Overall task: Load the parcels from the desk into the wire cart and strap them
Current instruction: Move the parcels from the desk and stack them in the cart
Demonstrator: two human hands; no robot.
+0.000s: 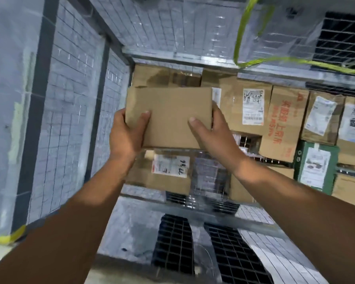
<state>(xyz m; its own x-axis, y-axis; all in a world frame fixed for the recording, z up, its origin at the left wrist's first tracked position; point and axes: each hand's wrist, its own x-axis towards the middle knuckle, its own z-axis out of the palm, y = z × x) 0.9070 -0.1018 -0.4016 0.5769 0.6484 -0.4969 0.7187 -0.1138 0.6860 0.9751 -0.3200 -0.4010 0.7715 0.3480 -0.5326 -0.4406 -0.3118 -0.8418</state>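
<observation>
From the head view, the person has both arms stretched out into the wire cart [70,119], whose mesh walls are lined with cloudy plastic film. Between the hands is a plain brown parcel [168,111], flat and unlabelled on the face that shows, held up in the air in front of the stack rather than resting on anything. The left hand [125,136] grips its lower left corner, thumb laid across the top face and fingers curled out of sight round the edge. The right hand [211,132] grips the right edge the same way, thumb on the face, fingers wrapped behind. Behind and to the right of the held parcel, other boxes are already packed against the far side: a labelled carton [252,107], a carton with red print [283,124] just beside it, and a green box [316,165] lower down with a white label on it. Below the held parcel sits a low carton [162,173] with a shipping label and handwritten numbers. A yellow-green strap [242,37] hangs in a loop from the top right of the cart and trails along its upper rail. The frame is somewhat blurred, so the label text cannot be read.
</observation>
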